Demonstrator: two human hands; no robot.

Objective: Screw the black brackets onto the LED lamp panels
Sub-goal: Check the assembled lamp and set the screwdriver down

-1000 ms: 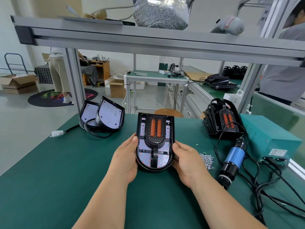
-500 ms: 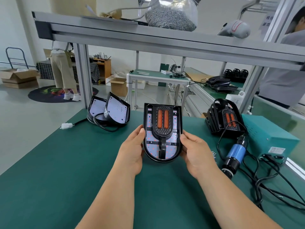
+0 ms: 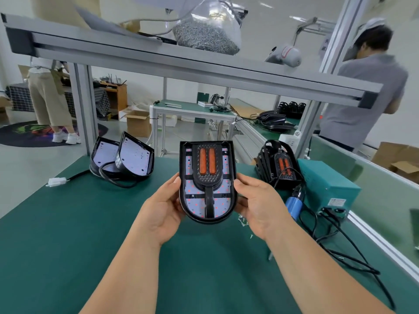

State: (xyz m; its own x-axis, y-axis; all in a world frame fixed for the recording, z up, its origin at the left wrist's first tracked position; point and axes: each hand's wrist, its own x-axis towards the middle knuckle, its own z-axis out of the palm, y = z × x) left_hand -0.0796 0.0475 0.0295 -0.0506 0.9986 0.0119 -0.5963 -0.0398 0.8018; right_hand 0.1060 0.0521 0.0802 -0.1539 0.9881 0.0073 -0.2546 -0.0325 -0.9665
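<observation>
Both my hands hold one LED lamp panel point(image 3: 196, 203) up off the green table point(image 3: 56, 234), tilted toward me. It is a black U-shaped housing with a white board of red dots. A black bracket point(image 3: 207, 171) with two orange strips lies on the board. My left hand point(image 3: 162, 211) grips the panel's left edge, thumb on the front. At the right edge my right hand point(image 3: 260, 205) grips it the same way. Loose screws point(image 3: 243, 219) lie on the table below my right hand.
Two bare panels with cables point(image 3: 123, 158) lean at the back left. A stack of finished lamps point(image 3: 280, 165) stands at the back right, beside a teal power box point(image 3: 326, 189) and a blue electric screwdriver point(image 3: 294, 203) with trailing black cables. An aluminium shelf rail point(image 3: 181, 64) runs overhead. People stand behind.
Both hands have lifted the panel off the table and raised it toward me. The camera has tipped upward, showing more of the shelf and room.
</observation>
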